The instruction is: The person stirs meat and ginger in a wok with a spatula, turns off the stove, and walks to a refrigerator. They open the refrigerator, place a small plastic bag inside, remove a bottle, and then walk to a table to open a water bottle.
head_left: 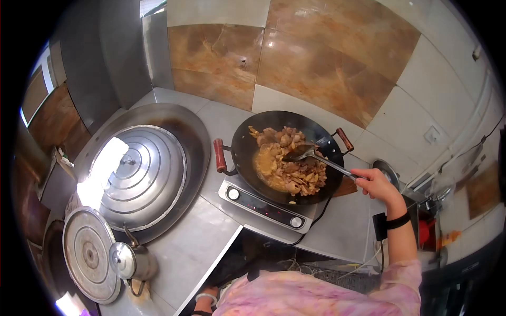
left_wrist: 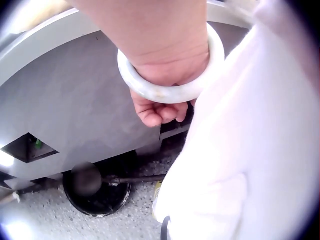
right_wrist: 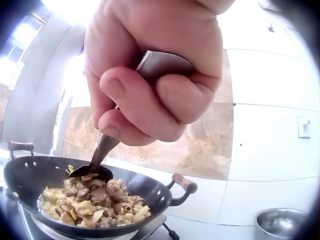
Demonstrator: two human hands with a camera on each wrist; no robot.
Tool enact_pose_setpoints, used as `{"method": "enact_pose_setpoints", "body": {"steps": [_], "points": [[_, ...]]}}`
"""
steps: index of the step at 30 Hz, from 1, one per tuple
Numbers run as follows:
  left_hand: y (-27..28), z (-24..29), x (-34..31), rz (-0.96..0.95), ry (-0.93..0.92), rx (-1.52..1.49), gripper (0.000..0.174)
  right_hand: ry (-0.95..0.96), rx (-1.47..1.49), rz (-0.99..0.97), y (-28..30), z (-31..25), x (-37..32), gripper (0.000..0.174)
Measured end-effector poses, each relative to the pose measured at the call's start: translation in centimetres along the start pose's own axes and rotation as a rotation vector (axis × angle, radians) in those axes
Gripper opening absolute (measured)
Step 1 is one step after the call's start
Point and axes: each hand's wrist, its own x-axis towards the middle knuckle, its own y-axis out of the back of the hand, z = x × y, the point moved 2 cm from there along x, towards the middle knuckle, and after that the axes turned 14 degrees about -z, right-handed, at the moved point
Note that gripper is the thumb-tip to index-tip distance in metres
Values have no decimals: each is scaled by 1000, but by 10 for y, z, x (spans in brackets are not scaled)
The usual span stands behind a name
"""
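My right hand (head_left: 377,184) grips the metal handle of a wok spatula (head_left: 333,164), fingers curled round it in the right wrist view. The dark blade of the spatula lies among chopped meat pieces (head_left: 311,181) in a black wok (head_left: 243,141). Yellowish broth pools at the wok's left side. The wok has two reddish wooden side handles and sits on an induction cooker (head_left: 266,206). Beside the pink tie-dyed shirt, low in the head view, my left hand (left_wrist: 159,111) hangs with loosely curled fingers and holds nothing. A pale bangle (left_wrist: 175,94) circles its wrist.
Left of the cooker, a large wok (head_left: 203,142) carries a domed metal lid (head_left: 153,174). A flat round lid (head_left: 89,255) and a metal pot (head_left: 142,262) stand in front. A metal bowl (right_wrist: 280,222) is at the right. A dark pan (left_wrist: 97,200) lies below the counter.
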Motion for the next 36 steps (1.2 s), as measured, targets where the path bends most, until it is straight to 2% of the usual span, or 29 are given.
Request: {"method": "enact_pose_setpoints", "body": {"steps": [5,8,10,12,13,17,19,20,22,26,29,31,33,34,36], "points": [[1,8,4,-23,-23,22,45,23,171,-13,24,11,-42,36],[3,16,2,-35,-23,14,45,12,61,46,50,20,-69,38],[2,18,4,-54,-19,12,44,95,-28,105,61,22,-82,39],[0,19,10,-38,-33,15,42,15,-84,107,66,10,-92,39],[-2,18,13,-39,-32,20,42,-60,-140,106,66,5,-93,39],[1,24,7,-31,-41,39,43,-61,-161,60,60,18,-64,37],[3,28,-2,-44,-52,68,45,86,-243,-6,58,33,-43,36],[3,29,-5,-49,-44,68,45,84,-238,-4,58,36,-36,36],[5,34,-13,-51,-41,78,45,-64,-101,-90,53,41,-26,36],[3,41,-20,-35,-30,69,44,-124,105,-151,39,51,-22,42],[5,47,-20,-29,-37,82,44,-107,110,-183,25,56,-33,44],[7,54,-24,-26,-44,92,44,-90,90,-184,27,56,-43,45],[11,61,-30,-41,-71,88,45,47,51,-127,32,57,-50,47],[15,65,-31,-40,-65,88,45,48,54,-132,33,54,-54,47],[31,85,-31,-119,-247,49,45,60,58,-18,39,43,-63,40]]}}
